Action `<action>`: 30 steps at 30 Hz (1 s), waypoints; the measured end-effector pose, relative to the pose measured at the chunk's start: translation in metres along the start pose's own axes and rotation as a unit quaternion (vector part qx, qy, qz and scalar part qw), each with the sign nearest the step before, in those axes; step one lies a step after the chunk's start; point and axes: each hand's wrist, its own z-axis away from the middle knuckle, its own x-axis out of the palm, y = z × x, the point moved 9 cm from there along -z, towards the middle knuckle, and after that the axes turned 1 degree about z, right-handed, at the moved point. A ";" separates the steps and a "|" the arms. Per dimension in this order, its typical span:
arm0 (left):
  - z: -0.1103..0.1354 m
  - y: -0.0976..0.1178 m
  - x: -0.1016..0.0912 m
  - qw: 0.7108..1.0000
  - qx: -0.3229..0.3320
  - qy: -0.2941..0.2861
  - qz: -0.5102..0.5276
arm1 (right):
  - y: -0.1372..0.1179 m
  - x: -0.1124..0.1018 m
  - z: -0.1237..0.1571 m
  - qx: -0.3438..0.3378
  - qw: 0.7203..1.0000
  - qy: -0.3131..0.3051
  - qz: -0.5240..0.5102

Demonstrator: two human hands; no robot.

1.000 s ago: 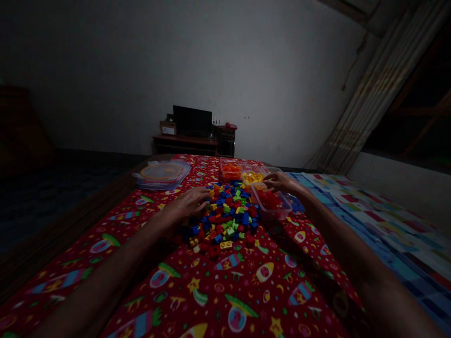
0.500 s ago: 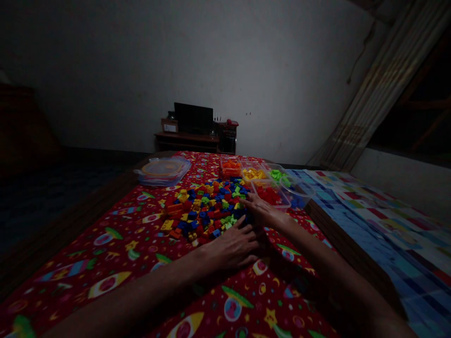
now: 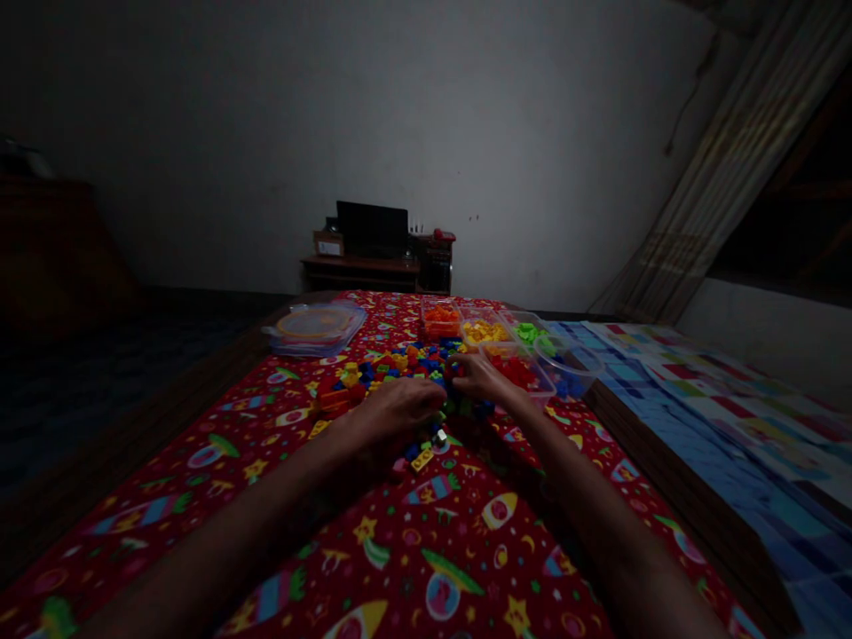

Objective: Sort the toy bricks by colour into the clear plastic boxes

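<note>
A pile of mixed toy building blocks [image 3: 363, 373] in red, blue, yellow, green and orange lies on the red patterned cloth. My left hand [image 3: 403, 404] is over the near side of the pile with its fingers curled inward; whatever is under them is hidden. Just to its right, my right hand [image 3: 480, 377] has its fingers bent together at the pile's right edge. Dark and reddish blocks show by those fingertips, but I cannot make out what they grip. A few loose pieces, among them a yellow block [image 3: 422, 460], lie in front of my left hand.
Beyond my right hand stand clear containers of sorted blocks: orange [image 3: 441, 321], yellow [image 3: 485, 332], green [image 3: 531, 334], red [image 3: 516, 371] and blue [image 3: 568, 385]. Stacked lids [image 3: 316, 328] lie at the far left. A checked bed cover [image 3: 692, 426] is on the right.
My left hand has moved left and farther over the pile, and its fingers have curled. My right hand's fingers have bent inward. Several blocks now lie nearer me.
</note>
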 end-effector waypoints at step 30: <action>0.014 -0.026 0.004 0.992 -0.105 -0.063 -0.003 | -0.055 0.020 0.008 -0.064 0.981 -0.170 0.066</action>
